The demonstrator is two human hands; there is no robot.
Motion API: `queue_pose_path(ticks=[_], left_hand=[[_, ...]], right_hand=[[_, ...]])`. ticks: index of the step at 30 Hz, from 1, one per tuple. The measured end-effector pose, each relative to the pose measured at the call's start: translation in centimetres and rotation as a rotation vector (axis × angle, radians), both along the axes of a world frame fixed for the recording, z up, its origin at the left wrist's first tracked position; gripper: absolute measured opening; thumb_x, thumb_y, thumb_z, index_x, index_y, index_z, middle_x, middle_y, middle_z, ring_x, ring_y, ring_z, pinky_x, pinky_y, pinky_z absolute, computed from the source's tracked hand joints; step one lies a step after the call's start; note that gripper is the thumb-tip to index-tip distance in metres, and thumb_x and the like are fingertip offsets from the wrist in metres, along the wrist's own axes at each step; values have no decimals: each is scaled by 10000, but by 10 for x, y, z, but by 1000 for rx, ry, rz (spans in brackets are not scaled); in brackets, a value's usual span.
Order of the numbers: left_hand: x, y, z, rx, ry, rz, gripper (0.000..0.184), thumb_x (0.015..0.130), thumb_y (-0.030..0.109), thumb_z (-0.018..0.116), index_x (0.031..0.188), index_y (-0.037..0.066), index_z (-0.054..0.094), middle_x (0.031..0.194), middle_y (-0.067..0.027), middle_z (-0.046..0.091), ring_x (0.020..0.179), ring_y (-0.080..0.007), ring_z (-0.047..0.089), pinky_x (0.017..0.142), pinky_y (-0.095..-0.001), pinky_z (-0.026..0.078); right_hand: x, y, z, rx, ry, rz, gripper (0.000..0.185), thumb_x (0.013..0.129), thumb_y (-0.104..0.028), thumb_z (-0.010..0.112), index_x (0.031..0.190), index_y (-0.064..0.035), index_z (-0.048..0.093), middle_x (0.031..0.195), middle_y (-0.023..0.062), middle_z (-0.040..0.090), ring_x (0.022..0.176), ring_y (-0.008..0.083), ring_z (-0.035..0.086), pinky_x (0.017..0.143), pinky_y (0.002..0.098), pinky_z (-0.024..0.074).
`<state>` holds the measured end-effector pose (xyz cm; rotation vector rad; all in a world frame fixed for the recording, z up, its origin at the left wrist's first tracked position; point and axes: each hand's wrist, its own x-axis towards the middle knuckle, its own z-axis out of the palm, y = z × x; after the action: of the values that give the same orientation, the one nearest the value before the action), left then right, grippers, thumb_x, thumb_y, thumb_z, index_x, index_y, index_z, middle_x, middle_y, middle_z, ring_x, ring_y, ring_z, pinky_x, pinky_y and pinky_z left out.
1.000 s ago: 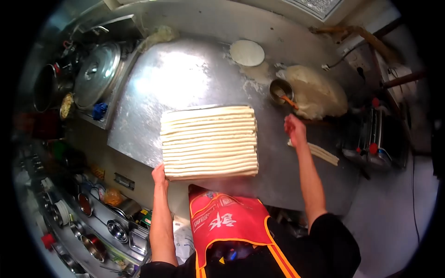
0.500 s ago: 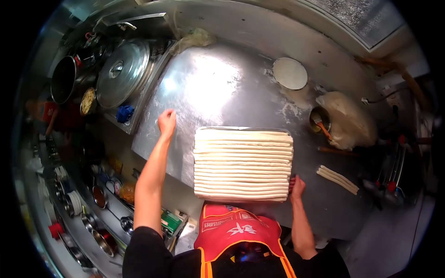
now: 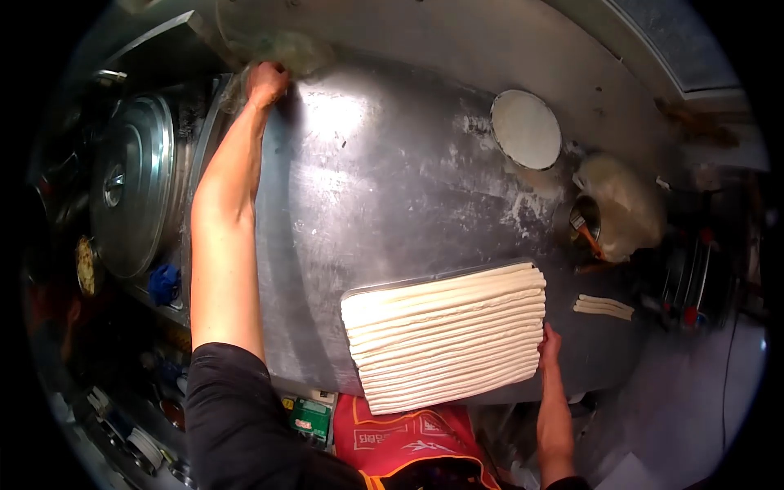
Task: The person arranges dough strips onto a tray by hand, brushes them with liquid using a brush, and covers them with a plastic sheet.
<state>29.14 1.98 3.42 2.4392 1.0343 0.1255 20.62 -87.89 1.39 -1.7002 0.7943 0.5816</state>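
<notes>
A metal tray [image 3: 353, 291] covered with long pale dough strips [image 3: 449, 335] lies near the front of the steel table, slightly askew. At the tray's right edge, my right hand [image 3: 550, 346] is closed, with its fingers partly hidden behind the tray side. My left hand [image 3: 268, 82] reaches to the far left corner, fingers curled in on a crumpled clear plastic sheet [image 3: 298, 54]. Part of that sheet also shows left of the hand.
A round white board [image 3: 526, 129] lies at the back right. Nearby are a pot with a brush [image 3: 586, 233], a plastic bag [image 3: 625, 208] and a few short dough strips [image 3: 603, 307]. A large lidded pot [image 3: 135, 184] and a blue cloth [image 3: 164, 284] are on the left.
My left hand has moved from over the table to the plastic sheet at the far left corner. The tray has turned slightly, with my right hand still at its right edge.
</notes>
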Motion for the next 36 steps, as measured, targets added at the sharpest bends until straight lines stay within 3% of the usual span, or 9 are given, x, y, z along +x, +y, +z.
queue_pose_path(ticks=[4, 8, 18, 20, 22, 26, 30, 34, 36], left_hand=[[-26, -53, 1, 518, -367, -87, 223, 871, 236, 603, 834, 26, 669, 866, -210, 671, 821, -401, 633, 741, -451, 506], [-78, -112, 11, -212, -411, -75, 216, 863, 195, 622, 957, 2, 638, 774, -177, 654, 779, -366, 641, 718, -427, 511], [-234, -279, 8, -86, -85, 79, 394, 785, 179, 661, 1156, 67, 592, 1075, -198, 634, 993, -347, 627, 856, -453, 492], [-237, -285, 12, 183, -203, 631, 438, 779, 213, 672, 1191, 99, 580, 1118, -179, 627, 1029, -356, 619, 872, -438, 490], [-246, -272, -8, 209, -133, 642, 370, 775, 261, 678, 1089, 69, 639, 1046, -172, 666, 980, -378, 634, 833, -460, 501], [-247, -243, 10, -126, -27, 255, 250, 792, 245, 666, 803, -2, 700, 813, -152, 710, 831, -316, 682, 746, -426, 535], [-242, -289, 134, -746, -602, 146, 225, 936, 156, 563, 1024, -13, 683, 953, -112, 708, 858, -219, 682, 748, -331, 553], [-260, -396, 210, -1302, -995, 314, 292, 1000, 127, 488, 1223, -39, 577, 1133, -135, 652, 927, -231, 669, 796, -342, 575], [-280, -456, 208, -1432, -955, 322, 298, 1005, 122, 460, 1242, -25, 565, 1171, -127, 630, 975, -223, 658, 823, -356, 577]], right_hand=[[-1, 12, 5, -77, -2, -33, 340, 967, -309, 576, 705, -93, 582, 525, -72, 457, 407, 22, 353, 369, 193, 239], [3, 10, 5, 8, 26, -14, 345, 968, -317, 574, 720, -78, 590, 524, -63, 462, 408, 27, 364, 370, 193, 241], [-1, 3, -6, 93, -72, -2, 366, 969, -314, 555, 764, -18, 619, 538, 20, 540, 399, 68, 423, 348, 210, 251], [-4, 10, -1, 82, -69, 21, 368, 967, -312, 555, 759, -15, 616, 529, 24, 533, 378, 75, 404, 339, 216, 254], [-4, 10, 2, 116, -64, 43, 342, 962, -305, 559, 774, -23, 607, 535, 30, 535, 369, 81, 398, 328, 228, 264], [1, -4, 3, 225, 16, 66, 297, 951, -283, 570, 781, -43, 608, 602, 34, 569, 423, 83, 448, 356, 221, 304], [11, 13, 10, 82, -245, -73, 217, 925, -238, 605, 817, -51, 624, 632, -6, 565, 472, 77, 460, 401, 225, 337], [-18, 89, 95, 460, -339, 202, 258, 943, -260, 596, 884, -16, 654, 697, 40, 628, 552, 114, 576, 490, 230, 455], [-49, 132, 111, 876, 97, 434, 626, 944, -536, 541, 1221, 23, 590, 1058, 134, 678, 925, 204, 652, 854, 342, 525]])
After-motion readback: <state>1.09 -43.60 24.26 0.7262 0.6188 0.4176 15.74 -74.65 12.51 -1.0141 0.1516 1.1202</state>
